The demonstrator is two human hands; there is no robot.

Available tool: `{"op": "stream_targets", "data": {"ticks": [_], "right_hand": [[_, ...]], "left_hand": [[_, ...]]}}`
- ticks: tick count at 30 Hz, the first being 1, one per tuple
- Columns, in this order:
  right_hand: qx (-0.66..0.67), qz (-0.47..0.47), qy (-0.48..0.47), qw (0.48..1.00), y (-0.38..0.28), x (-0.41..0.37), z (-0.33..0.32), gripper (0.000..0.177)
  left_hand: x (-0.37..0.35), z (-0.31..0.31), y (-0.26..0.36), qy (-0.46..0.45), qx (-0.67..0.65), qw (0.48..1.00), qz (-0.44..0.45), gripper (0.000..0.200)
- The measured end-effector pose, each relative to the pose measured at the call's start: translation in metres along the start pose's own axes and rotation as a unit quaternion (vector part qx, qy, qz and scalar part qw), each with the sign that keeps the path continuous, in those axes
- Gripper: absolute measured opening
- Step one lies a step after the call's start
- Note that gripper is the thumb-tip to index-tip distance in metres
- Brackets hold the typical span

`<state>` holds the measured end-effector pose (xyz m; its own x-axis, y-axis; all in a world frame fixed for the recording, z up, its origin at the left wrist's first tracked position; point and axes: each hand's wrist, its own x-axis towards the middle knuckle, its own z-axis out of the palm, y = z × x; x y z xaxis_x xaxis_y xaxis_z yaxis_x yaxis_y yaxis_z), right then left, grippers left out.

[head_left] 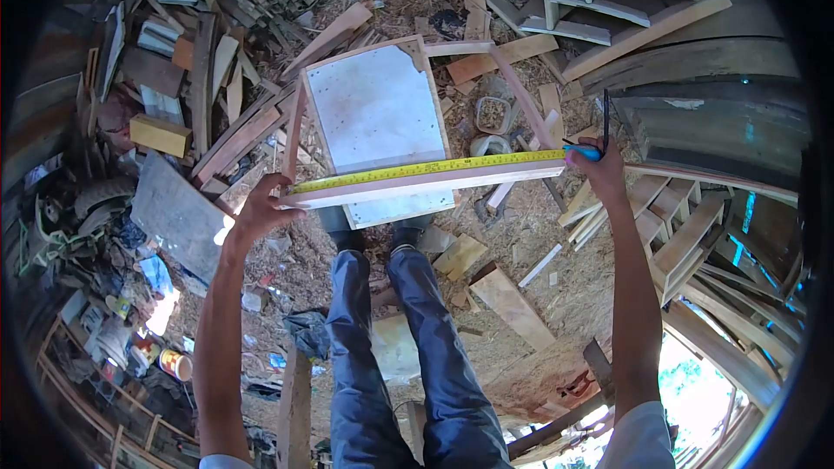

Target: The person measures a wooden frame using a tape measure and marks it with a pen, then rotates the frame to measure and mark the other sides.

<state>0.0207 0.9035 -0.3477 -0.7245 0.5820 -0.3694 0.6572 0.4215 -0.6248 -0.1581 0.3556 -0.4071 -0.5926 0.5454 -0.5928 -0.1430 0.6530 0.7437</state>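
Observation:
A yellow tape measure blade runs out straight along a pale wooden strip. My left hand is closed around the left end of the strip, fingers over the tape's end and thumb below. At the other end my right hand is closed on a small blue object, right where the blade stops. A thin dark stick, pencil-like, stands up from the same hand. Beneath the strip lies a white-topped wooden panel, framed at its edges, with a dark chipped far corner.
Wood offcuts and sawdust cover the ground around my feet. Scrap boards pile up at the left, near a yellow block. Slatted wooden frames stand at the back right. A clear tub sits beyond the strip.

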Motion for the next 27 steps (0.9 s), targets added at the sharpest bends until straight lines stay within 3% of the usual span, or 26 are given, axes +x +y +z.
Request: {"op": "stream_targets", "data": {"ticks": [3,12,19,24,27], "right_hand": [[0.004,0.011,-0.002,1.0,-0.008,0.0,0.001,0.046],[-0.066,0.011,-0.017,0.998,-0.02,-0.003,0.0,0.049],[-0.045,0.046,-0.06,0.996,-0.021,0.002,-0.002,0.045],[-0.09,0.05,-0.034,0.994,-0.011,0.014,-0.007,0.048],[-0.12,0.074,-0.07,0.988,-0.015,0.021,-0.01,0.052]], "left_hand": [[-0.002,0.002,-0.001,-0.001,-0.043,0.998,-0.036,0.056],[-0.01,0.013,-0.001,0.046,-0.097,0.994,-0.029,0.047],[-0.011,0.013,0.006,0.046,-0.106,0.993,-0.032,0.051],[-0.01,0.012,-0.003,0.035,-0.128,0.989,-0.072,0.052],[-0.008,0.013,-0.008,0.033,-0.157,0.984,-0.076,0.053]]}}
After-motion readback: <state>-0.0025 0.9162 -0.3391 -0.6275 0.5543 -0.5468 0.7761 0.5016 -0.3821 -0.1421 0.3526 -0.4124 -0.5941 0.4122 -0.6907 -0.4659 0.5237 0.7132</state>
